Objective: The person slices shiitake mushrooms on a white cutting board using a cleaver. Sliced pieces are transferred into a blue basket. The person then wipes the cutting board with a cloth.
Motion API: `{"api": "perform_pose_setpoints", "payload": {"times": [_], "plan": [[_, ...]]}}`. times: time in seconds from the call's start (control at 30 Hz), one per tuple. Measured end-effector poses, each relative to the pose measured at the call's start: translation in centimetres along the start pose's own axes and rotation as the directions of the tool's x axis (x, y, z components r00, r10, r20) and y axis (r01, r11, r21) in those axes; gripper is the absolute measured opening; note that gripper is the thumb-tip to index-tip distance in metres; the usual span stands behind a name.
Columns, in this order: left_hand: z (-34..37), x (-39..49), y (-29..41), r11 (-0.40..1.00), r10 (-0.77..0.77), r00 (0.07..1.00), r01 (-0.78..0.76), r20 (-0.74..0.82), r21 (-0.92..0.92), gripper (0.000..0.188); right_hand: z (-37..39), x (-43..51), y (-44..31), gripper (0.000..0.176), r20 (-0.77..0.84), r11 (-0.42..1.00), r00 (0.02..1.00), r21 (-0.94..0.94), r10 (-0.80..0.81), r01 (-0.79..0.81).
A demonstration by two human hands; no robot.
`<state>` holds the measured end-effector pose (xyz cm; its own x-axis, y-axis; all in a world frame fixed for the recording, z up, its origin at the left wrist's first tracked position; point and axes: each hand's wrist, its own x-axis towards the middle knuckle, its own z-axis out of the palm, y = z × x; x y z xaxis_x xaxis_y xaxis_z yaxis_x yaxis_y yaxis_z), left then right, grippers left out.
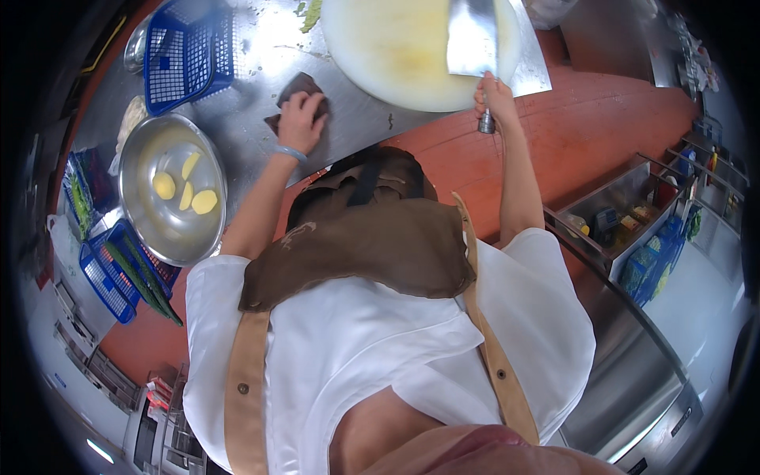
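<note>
My right hand (497,100) grips the handle of a Chinese cleaver (473,38). Its broad blade lies flat or nearly flat over the right side of a round white cutting board (386,53). The middle of the board has yellowish stains. My left hand (301,122), with a pale bangle at the wrist, has its fingers curled onto a folded dark brown cloth (301,83) on the steel table (252,113). Part of the cloth is hidden under the palm.
To my left stands a steel bowl (172,219) with several peeled potato pieces (204,202). Behind it is a blue plastic basket (190,53); another blue basket (101,267) holds cucumbers (139,273). Green scraps (310,16) lie by the board. Bottles stand in a steel trough (617,208) at right.
</note>
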<state>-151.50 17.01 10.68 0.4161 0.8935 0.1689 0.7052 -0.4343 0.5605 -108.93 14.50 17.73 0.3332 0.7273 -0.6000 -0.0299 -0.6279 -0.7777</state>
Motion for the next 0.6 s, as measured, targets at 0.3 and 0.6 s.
{"api": "perform_pose_setpoints", "payload": {"times": [0.3,0.6], "plan": [[-0.7,-5.3,1.6,0.991,-0.029,0.999,0.033,0.034,-0.129,0.054,16.3,-6.4,-2.1,0.038,0.402,0.971,0.909,-0.153,-0.108,0.183],[2.8,-0.9,6.1,0.885,0.403,0.914,-0.378,0.038,-0.272,0.056,-1.1,-4.3,0.5,0.039,-0.241,0.953,0.968,0.303,0.072,0.005]]}}
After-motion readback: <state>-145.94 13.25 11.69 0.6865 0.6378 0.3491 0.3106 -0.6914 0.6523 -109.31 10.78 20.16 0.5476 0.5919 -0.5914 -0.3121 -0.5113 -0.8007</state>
